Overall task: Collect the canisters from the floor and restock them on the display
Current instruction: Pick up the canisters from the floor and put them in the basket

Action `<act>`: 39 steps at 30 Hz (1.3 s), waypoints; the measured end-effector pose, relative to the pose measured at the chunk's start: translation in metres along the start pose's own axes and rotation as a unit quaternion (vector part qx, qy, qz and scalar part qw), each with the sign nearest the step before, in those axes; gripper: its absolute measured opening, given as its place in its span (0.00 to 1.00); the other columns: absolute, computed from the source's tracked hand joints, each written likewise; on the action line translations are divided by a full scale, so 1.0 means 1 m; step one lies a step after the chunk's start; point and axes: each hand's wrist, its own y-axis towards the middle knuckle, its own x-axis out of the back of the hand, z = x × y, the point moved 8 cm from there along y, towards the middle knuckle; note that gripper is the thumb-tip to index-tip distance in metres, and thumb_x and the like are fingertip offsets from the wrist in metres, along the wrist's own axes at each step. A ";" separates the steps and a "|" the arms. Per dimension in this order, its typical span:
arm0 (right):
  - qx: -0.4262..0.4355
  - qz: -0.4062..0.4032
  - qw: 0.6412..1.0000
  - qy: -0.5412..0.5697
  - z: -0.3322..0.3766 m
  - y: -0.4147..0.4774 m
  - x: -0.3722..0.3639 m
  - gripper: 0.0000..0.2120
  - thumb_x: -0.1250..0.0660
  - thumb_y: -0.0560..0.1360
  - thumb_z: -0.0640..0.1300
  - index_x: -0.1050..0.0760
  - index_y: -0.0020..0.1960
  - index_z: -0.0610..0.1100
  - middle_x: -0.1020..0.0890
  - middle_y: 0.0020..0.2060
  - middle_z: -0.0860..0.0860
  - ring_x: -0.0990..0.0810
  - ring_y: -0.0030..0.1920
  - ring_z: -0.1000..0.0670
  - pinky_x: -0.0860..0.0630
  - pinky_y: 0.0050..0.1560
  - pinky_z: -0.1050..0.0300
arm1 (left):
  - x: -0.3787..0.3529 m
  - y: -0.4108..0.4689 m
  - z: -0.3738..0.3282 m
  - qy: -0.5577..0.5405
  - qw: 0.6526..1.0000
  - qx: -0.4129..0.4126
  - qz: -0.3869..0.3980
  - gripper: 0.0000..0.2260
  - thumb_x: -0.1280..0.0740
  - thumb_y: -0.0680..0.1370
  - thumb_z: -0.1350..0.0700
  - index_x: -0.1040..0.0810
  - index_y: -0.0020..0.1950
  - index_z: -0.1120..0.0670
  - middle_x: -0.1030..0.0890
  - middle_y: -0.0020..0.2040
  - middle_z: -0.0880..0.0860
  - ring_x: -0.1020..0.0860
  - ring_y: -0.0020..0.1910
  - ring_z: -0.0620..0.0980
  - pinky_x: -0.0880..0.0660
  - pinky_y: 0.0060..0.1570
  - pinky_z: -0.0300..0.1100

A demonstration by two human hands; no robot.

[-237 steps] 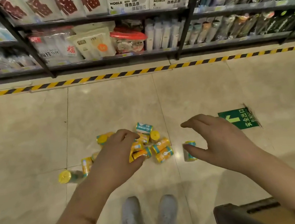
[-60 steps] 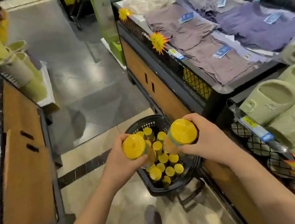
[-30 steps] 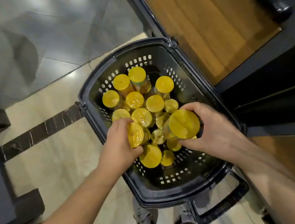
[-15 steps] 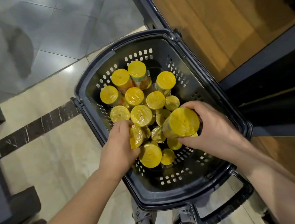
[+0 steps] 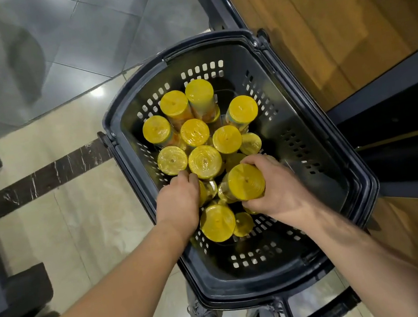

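Canisters point(image 5: 245, 181) sinking deeper into basket point(image 5: 323, 196) than moment ago. I'm wrapping right hand point(image 5: 279, 188) round one at basket centre, left hand point(image 5: 179, 202) curling round another beside it, mostly hidden. Collecting nearing done; display restocking waiting.

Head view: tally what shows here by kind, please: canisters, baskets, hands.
canisters with yellow lids: 14 plain to see, more may be hidden
basket: 1
hands: 2, left hand and right hand, each gripping a canister
total: 17
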 end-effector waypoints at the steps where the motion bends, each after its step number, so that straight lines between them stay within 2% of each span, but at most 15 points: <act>1: -0.002 0.005 1.000 0.002 -0.001 0.002 -0.005 0.37 0.19 0.65 0.43 0.31 0.69 0.55 0.30 0.58 0.61 0.28 0.57 0.55 0.29 0.55 0.56 | 0.000 0.000 -0.001 0.001 1.000 -0.001 0.002 0.19 0.30 0.77 0.58 0.32 0.65 0.54 0.28 0.61 0.54 0.24 0.57 0.55 0.34 0.40 0.45; 6: -0.022 0.040 0.999 -0.001 -0.011 0.019 -0.036 0.38 0.20 0.68 0.38 0.33 0.72 0.52 0.31 0.65 0.55 0.29 0.61 0.54 0.32 0.56 0.60 | 0.005 -0.009 0.001 -0.060 0.997 -0.034 -0.017 0.21 0.34 0.78 0.63 0.33 0.70 0.54 0.30 0.63 0.53 0.27 0.61 0.53 0.28 0.49 0.44; 9: -0.042 0.045 0.998 -0.001 -0.018 0.026 -0.053 0.38 0.23 0.69 0.34 0.34 0.73 0.51 0.30 0.69 0.52 0.28 0.66 0.51 0.31 0.59 0.61 | 0.013 -0.020 0.011 -0.128 0.989 -0.042 -0.052 0.24 0.31 0.75 0.65 0.30 0.69 0.53 0.29 0.62 0.51 0.25 0.60 0.53 0.25 0.47 0.44; 12: -0.060 0.055 0.997 -0.013 -0.028 0.027 -0.063 0.38 0.25 0.70 0.31 0.35 0.74 0.49 0.31 0.70 0.50 0.29 0.69 0.47 0.32 0.63 0.59 | 0.022 -0.033 0.020 -0.168 0.981 -0.065 -0.072 0.25 0.26 0.72 0.62 0.26 0.67 0.54 0.25 0.61 0.52 0.22 0.57 0.56 0.20 0.46 0.50; 15: -0.077 0.080 0.993 -0.037 -0.029 0.024 -0.062 0.42 0.26 0.70 0.31 0.40 0.78 0.49 0.33 0.75 0.49 0.32 0.73 0.45 0.31 0.69 0.53 | 0.040 -0.046 0.029 -0.166 0.979 -0.068 -0.096 0.26 0.22 0.68 0.60 0.23 0.64 0.55 0.23 0.59 0.54 0.21 0.55 0.57 0.21 0.45 0.49; 17: -0.083 0.094 0.991 -0.040 -0.019 0.019 -0.051 0.46 0.26 0.71 0.33 0.45 0.81 0.50 0.37 0.77 0.50 0.36 0.76 0.46 0.32 0.72 0.50 | 0.055 -0.054 0.035 -0.169 0.979 -0.057 -0.101 0.25 0.22 0.70 0.57 0.23 0.66 0.54 0.23 0.61 0.53 0.21 0.57 0.57 0.22 0.50 0.49; 18: -0.075 0.089 0.992 -0.047 -0.010 0.016 -0.042 0.45 0.27 0.72 0.35 0.45 0.81 0.51 0.37 0.77 0.50 0.36 0.76 0.46 0.32 0.72 0.50 | 0.063 -0.058 0.038 -0.175 0.978 -0.051 -0.102 0.25 0.24 0.71 0.55 0.25 0.67 0.54 0.24 0.63 0.52 0.23 0.60 0.56 0.23 0.54 0.49; 20: -0.037 0.051 0.996 -0.067 0.016 0.008 -0.013 0.36 0.28 0.75 0.42 0.39 0.79 0.51 0.31 0.73 0.50 0.32 0.73 0.48 0.31 0.69 0.53 | 0.085 -0.069 0.041 -0.192 0.974 -0.050 -0.110 0.25 0.26 0.74 0.52 0.27 0.70 0.52 0.27 0.65 0.50 0.26 0.64 0.53 0.26 0.60 0.47; 23: -0.004 -0.018 0.997 -0.072 0.064 -0.012 0.049 0.23 0.30 0.77 0.53 0.30 0.70 0.57 0.22 0.60 0.56 0.23 0.60 0.51 0.24 0.56 0.52 | 0.133 -0.090 0.044 -0.205 0.968 -0.053 -0.133 0.27 0.26 0.74 0.51 0.29 0.71 0.49 0.29 0.67 0.47 0.28 0.67 0.50 0.26 0.62 0.46; 26: 0.046 -0.083 0.988 -0.119 0.118 -0.042 0.122 0.19 0.30 0.76 0.54 0.26 0.65 0.56 0.22 0.53 0.57 0.22 0.56 0.51 0.23 0.55 0.49 | 0.196 -0.117 0.046 -0.208 0.961 -0.057 -0.172 0.28 0.24 0.72 0.50 0.28 0.70 0.48 0.29 0.68 0.46 0.29 0.68 0.51 0.28 0.66 0.49; 31: 0.120 -0.145 0.961 -0.201 0.224 -0.121 0.240 0.26 0.29 0.76 0.53 0.30 0.72 0.56 0.24 0.63 0.54 0.27 0.66 0.49 0.28 0.63 0.48 | 0.331 -0.172 0.030 -0.197 0.952 -0.086 -0.217 0.29 0.24 0.73 0.48 0.28 0.71 0.47 0.30 0.68 0.47 0.30 0.68 0.51 0.29 0.68 0.52; 35: 0.128 -0.160 0.943 -0.262 0.291 -0.202 0.321 0.32 0.26 0.73 0.53 0.31 0.74 0.56 0.27 0.69 0.52 0.30 0.70 0.46 0.30 0.66 0.49 | 0.447 -0.224 0.001 -0.152 0.945 -0.128 -0.260 0.30 0.23 0.71 0.47 0.26 0.71 0.50 0.28 0.69 0.53 0.31 0.69 0.57 0.33 0.69 0.52; 39: 0.108 -0.201 0.935 -0.273 0.335 -0.290 0.391 0.34 0.25 0.72 0.54 0.33 0.75 0.56 0.28 0.69 0.50 0.28 0.68 0.44 0.28 0.66 0.45 | 0.552 -0.286 -0.042 -0.095 0.929 -0.188 -0.305 0.31 0.24 0.72 0.45 0.27 0.72 0.50 0.29 0.70 0.53 0.32 0.70 0.57 0.32 0.69 0.54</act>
